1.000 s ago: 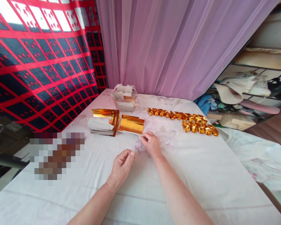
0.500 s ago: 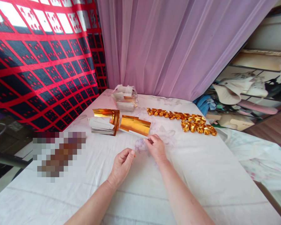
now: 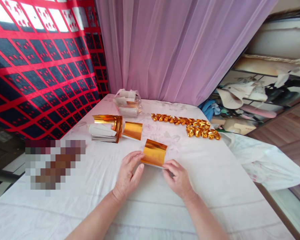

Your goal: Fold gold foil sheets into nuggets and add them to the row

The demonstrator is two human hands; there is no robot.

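pinching the curled gold foil sheet (image 3: 154,152) at its near edge on the white cloth (image 3: 215,186), the left hand (image 3: 127,176) and right hand (image 3: 178,177) risked creasing it crookedly, since the springy foil could slip.

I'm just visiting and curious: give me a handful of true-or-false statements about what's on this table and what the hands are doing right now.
1. Both hands hold one gold sheet, the left hand at its left edge and the right hand at its right. True.
2. The folded gold pieces sit in a bowl. False: they lie in a row on the white tablecloth.
3. A second loose gold sheet lies beside the paper stack. True.
4. The curtain behind the table is green. False: it is pale purple.
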